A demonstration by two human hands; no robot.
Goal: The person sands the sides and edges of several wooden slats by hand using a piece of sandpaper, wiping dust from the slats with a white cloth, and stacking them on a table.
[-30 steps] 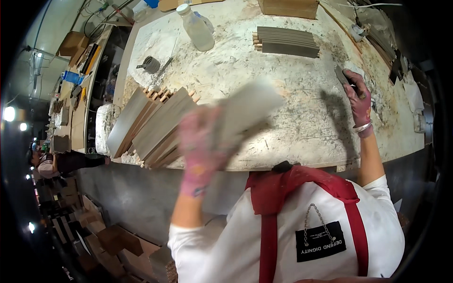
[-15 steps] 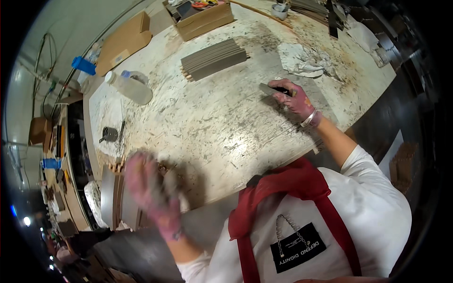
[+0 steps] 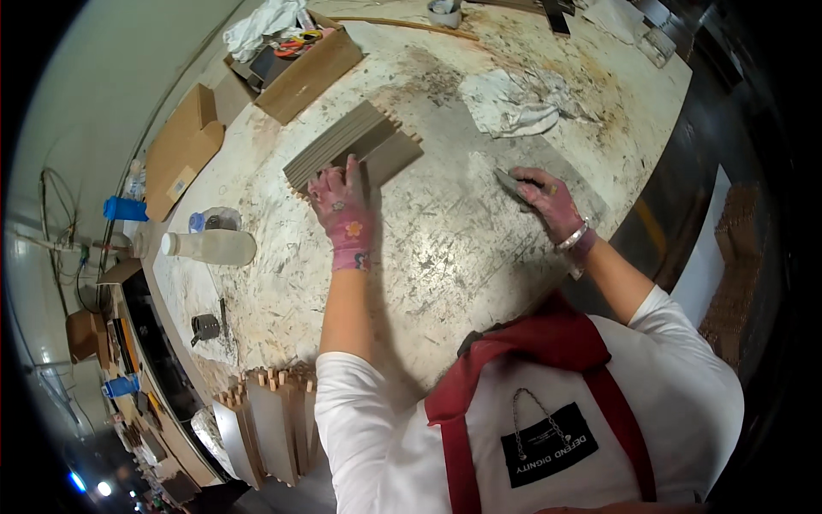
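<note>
A stack of grey boards (image 3: 332, 147) with wooden dowels at the ends lies in the middle of the far half of the worktable. One grey board (image 3: 394, 159) leans down flat from the near side of that stack. My left hand (image 3: 338, 195), in a pink flowered glove, has its fingers curled at the near left end of the boards, index finger stretched along them; part of the grip is hidden. My right hand (image 3: 552, 204), also gloved, is closed around a scraper (image 3: 507, 181), held above the table at the right. Its grey blade points left; its handle is mostly covered.
Bottles (image 3: 214, 248) stand at the left, near a black roll-like item (image 3: 205, 327). More doweled boards (image 3: 274, 428) stand by the table's near left edge. At the back are a cardboard box (image 3: 312, 75) of tools and a crumpled white cloth (image 3: 514, 107).
My left hand has gone from the near left boards up to the stack. One board has separated from the stack's near side. My right hand keeps the scraper. The view has turned.
</note>
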